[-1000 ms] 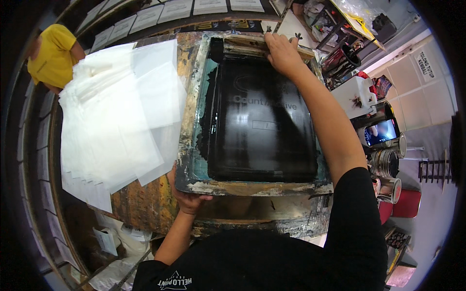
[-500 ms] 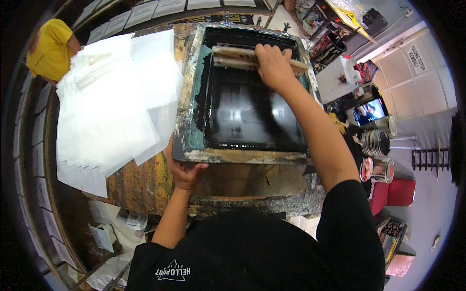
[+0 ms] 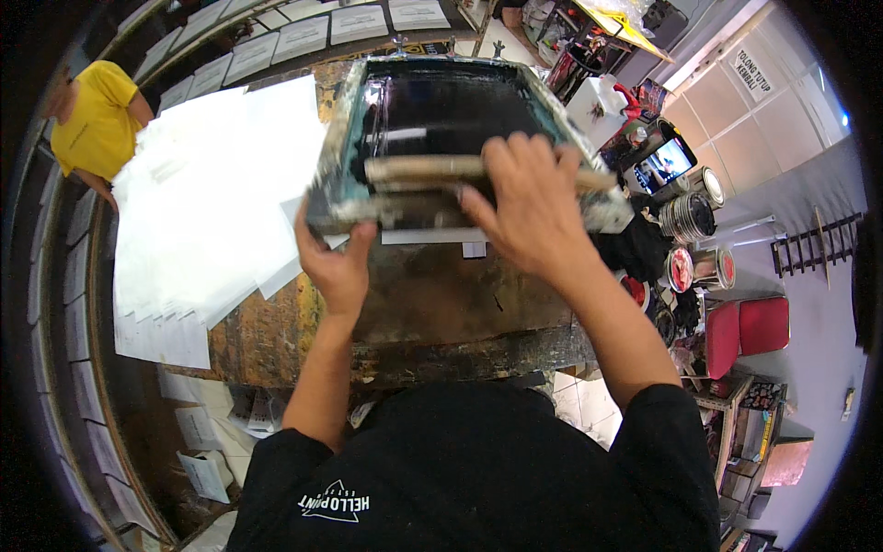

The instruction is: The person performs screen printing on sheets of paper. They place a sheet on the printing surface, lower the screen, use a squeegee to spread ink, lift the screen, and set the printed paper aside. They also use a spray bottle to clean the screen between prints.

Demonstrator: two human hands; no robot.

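Observation:
A screen printing frame (image 3: 333, 147) with a dark, ink-coated mesh (image 3: 451, 103) is tilted, its near edge raised off the worktable (image 3: 428, 299). My left hand (image 3: 333, 274) grips its near left corner, thumb along the near side and fingers partly hidden beneath. Across the near end of the mesh lies a wooden-handled squeegee (image 3: 414, 169), and my right hand (image 3: 533, 198) is closed around its handle. Below the frame's near edge shows a strip of white paper (image 3: 423, 236). To the left spreads a fanned pile of white sheets (image 3: 202, 207).
A person in a yellow shirt (image 3: 97, 115) stands at far left by racks holding printed sheets (image 3: 359, 23). On the right are ink cans (image 3: 681, 269), a lit screen (image 3: 662, 166), a red chair (image 3: 763, 324) and a white container (image 3: 596, 106).
My right hand has drawn the squeegee from the far end of the mesh to the near end. The frame's near edge has risen, with my left hand holding its corner.

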